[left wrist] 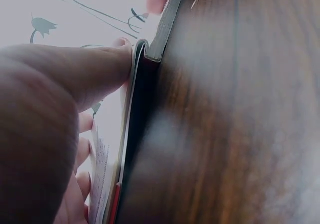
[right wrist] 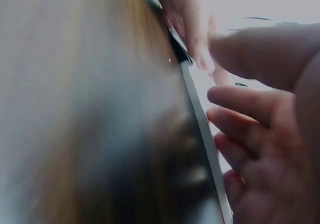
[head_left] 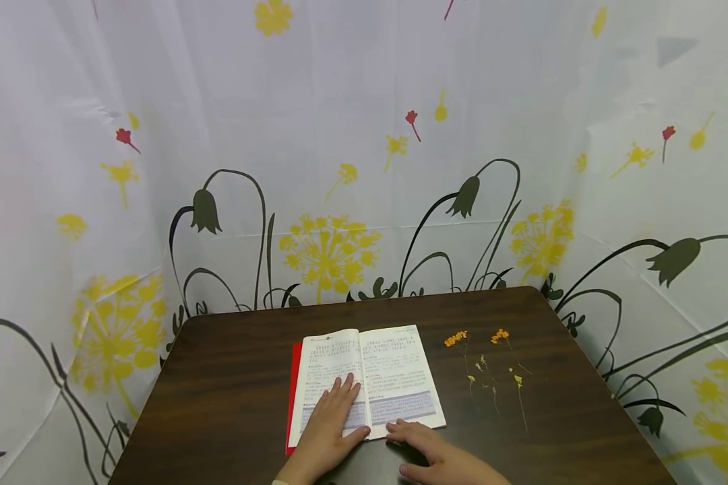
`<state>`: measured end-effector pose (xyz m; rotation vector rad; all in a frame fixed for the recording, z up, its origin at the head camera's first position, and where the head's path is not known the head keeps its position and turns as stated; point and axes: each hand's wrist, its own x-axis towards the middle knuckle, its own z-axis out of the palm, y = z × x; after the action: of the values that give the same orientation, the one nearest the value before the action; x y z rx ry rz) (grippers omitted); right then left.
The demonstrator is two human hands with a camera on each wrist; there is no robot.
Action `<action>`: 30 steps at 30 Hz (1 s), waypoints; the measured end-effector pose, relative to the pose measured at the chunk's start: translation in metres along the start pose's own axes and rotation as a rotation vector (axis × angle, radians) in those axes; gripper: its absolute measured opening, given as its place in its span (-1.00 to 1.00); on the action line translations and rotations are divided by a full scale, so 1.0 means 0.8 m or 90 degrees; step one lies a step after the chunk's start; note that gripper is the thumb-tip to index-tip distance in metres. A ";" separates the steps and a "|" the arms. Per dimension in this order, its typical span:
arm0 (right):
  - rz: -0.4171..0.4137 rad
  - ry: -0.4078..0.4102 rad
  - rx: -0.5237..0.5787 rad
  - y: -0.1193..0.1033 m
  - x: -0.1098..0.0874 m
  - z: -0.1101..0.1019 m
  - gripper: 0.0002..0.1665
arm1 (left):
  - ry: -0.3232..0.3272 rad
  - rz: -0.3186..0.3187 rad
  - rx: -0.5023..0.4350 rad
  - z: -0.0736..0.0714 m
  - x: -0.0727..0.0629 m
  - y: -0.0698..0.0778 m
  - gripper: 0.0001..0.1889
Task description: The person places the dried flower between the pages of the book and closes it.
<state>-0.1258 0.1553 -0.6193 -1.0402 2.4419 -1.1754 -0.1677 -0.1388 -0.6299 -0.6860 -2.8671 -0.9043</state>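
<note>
An open book with printed pages lies on the dark wooden table, a red cover edge showing along its left side. My left hand rests on the lower left page with its fingers extended; in the left wrist view its thumb lies at the book's lower edge near the spine. At the bottom edge of the right page is my right hand, its fingers loosely bent. The right wrist view shows these fingers beside the page edge, holding nothing visible.
Right of the book lie several pressed flowers on thin stems: orange clusters at the back and small yellow blooms nearer. The wooden table extends around them. A white curtain with printed flowers hangs behind and at the sides.
</note>
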 end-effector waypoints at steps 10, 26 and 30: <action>0.194 0.418 -0.144 0.017 -0.085 -0.053 -0.76 | -0.023 -0.008 0.004 -0.001 0.003 0.001 -0.15; 0.611 0.316 -0.190 0.037 -0.142 -0.119 -0.80 | -0.029 -0.011 0.003 -0.001 -0.001 -0.001 -0.12; 0.625 0.325 -0.199 0.040 -0.140 -0.117 -0.74 | -0.030 -0.009 0.003 0.000 0.000 0.000 -0.12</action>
<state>-0.1068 0.3013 -0.5926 0.5195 2.9371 -0.7531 -0.1678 -0.1386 -0.6299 -0.6972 -2.9168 -0.8959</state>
